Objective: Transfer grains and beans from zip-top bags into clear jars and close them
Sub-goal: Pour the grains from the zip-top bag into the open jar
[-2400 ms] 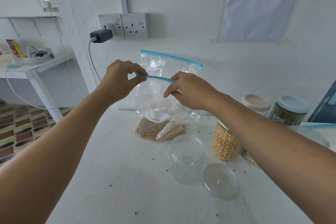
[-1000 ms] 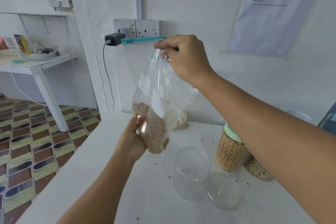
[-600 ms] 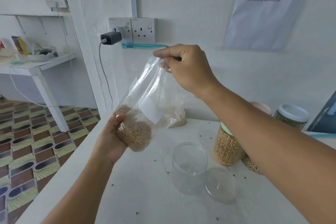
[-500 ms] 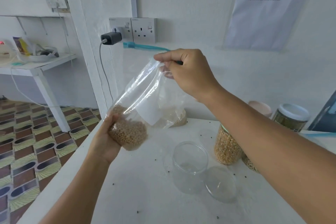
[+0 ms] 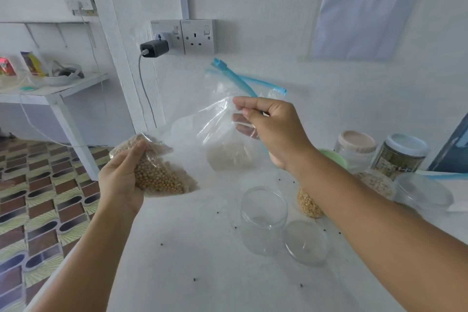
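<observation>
A clear zip-top bag point(image 5: 197, 132) with a blue zip strip hangs tilted in the air above the white table point(image 5: 192, 256). My left hand point(image 5: 121, 180) grips its bottom corner, where tan beans point(image 5: 159, 180) are bunched. My right hand point(image 5: 271, 126) pinches the open mouth just under the zip. An empty clear jar point(image 5: 263, 218) stands open on the table below and right of the bag. Its clear lid point(image 5: 305, 242) lies flat beside it.
Another bag of pale grain point(image 5: 228, 154) rests behind the held bag. Behind my right arm stand a corn jar point(image 5: 309, 204), a grain jar point(image 5: 377, 183), a beige-lidded jar point(image 5: 354, 145), a white-lidded jar point(image 5: 402, 154) and a loose lid point(image 5: 425, 191). Table edge and tiled floor point(image 5: 38, 200) lie left.
The bag was lifted off the table and tipped toward horizontal. My left hand slid to its bottom and moved left; my right hand brought the mouth lower, closer to the jar.
</observation>
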